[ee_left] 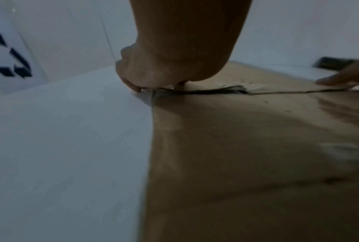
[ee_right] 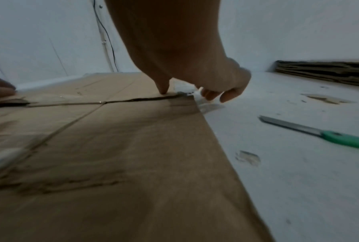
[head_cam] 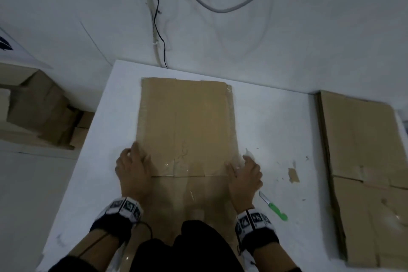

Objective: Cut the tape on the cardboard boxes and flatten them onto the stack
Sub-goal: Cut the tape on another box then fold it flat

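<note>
A flattened brown cardboard box [head_cam: 187,121] lies on the white table [head_cam: 276,128], its near end reaching past the table's front edge. My left hand [head_cam: 138,157] holds the box's left edge at the flap crease; in the left wrist view its fingers [ee_left: 137,88] curl down over that edge. My right hand [head_cam: 239,163] holds the right edge, the thumb [ee_right: 164,90] on top and the other fingers curled beside it. A green-handled knife [head_cam: 273,205] lies on the table just right of my right wrist. The stack of flattened boxes [head_cam: 364,150] sits at the table's right end.
A torn cardboard scrap [head_cam: 293,175] and small bits of tape lie between the box and the stack. Several unflattened boxes [head_cam: 39,106] stand on the floor to the left. Cables [head_cam: 159,17] hang on the white wall behind the table.
</note>
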`<state>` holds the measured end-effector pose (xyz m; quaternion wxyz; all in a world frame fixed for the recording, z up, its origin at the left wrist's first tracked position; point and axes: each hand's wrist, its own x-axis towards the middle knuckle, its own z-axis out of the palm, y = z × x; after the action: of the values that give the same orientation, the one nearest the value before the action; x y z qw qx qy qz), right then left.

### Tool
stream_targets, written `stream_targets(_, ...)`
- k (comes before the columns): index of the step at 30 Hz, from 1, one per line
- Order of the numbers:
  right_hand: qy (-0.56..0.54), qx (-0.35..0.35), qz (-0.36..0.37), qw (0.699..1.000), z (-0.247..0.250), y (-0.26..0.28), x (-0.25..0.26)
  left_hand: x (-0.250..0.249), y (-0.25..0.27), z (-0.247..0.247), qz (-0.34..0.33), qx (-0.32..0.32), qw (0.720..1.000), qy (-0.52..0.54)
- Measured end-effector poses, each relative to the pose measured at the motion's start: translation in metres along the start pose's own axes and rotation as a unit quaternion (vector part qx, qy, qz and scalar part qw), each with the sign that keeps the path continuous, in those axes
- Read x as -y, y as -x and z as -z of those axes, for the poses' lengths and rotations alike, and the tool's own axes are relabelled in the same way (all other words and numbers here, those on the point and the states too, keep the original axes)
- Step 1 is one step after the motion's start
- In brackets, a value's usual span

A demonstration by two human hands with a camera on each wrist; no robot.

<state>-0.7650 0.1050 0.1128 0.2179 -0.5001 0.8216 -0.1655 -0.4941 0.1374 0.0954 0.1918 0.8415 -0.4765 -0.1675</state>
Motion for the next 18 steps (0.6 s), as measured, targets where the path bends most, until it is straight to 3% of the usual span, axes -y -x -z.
stream_targets(3,-0.087,0.033,-0.049,0.994,0.006,0.007,-0.004,-0.012,0.025,0.011,0.125,0.030,0.991,0.032)
stream_targets(5,-0.136,0.057,-0.075,0.986,0.012,0.006,-0.004,-0.016,0.028,0.022,0.170,0.051,0.981,0.077)
stream_targets(9,-0.152,0.101,-0.054,0.982,0.013,0.007,-0.017,-0.002,0.023,0.035,0.206,0.109,0.956,0.180)
stream_targets(13,-0.161,0.108,-0.034,0.981,0.012,0.035,-0.033,0.012,0.041,0.040,0.221,0.152,0.945,0.188)
stream_targets(15,-0.190,0.084,-0.012,0.978,0.022,0.057,-0.035,0.008,0.060,0.041,0.237,0.136,0.950,0.151)
stream_targets(16,-0.201,0.076,-0.006,0.977,0.025,0.065,-0.039,0.006,0.070,0.043,0.237,0.098,0.956,0.143)
stream_targets(18,-0.207,0.073,0.011,0.976,0.030,0.084,-0.045,0.012,0.090,0.046,0.210,0.049,0.952,0.215)
